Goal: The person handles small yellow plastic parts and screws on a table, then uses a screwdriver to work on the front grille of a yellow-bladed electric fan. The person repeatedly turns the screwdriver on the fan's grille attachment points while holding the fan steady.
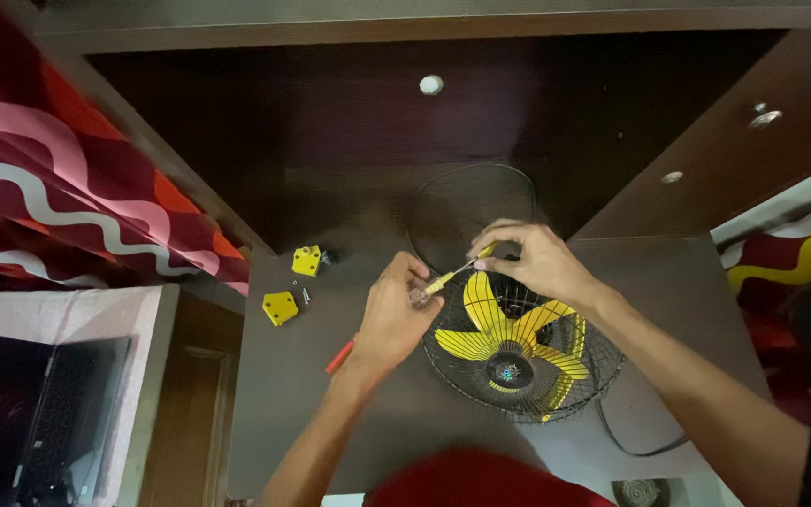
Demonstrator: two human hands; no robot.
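A small fan [518, 347] with yellow blades lies face up in its black wire rear guard on a dark brown table [293, 413]. My right hand [529, 258] pinches the yellow handle end of a thin screwdriver [448, 279] above the guard's upper rim. My left hand [396, 314] closes around the screwdriver's shaft near the tip, at the guard's left edge. A red object [339, 357] pokes out below my left wrist. The detached black front guard [466, 211] leans behind the fan.
Two yellow plastic pieces [280, 307] [307, 260] and small screws [305, 295] lie on the table to the left. A black cord [635, 441] trails right of the fan. Dark cabinet walls with knobs [432, 84] enclose the back. Red patterned fabric [68, 188] hangs left.
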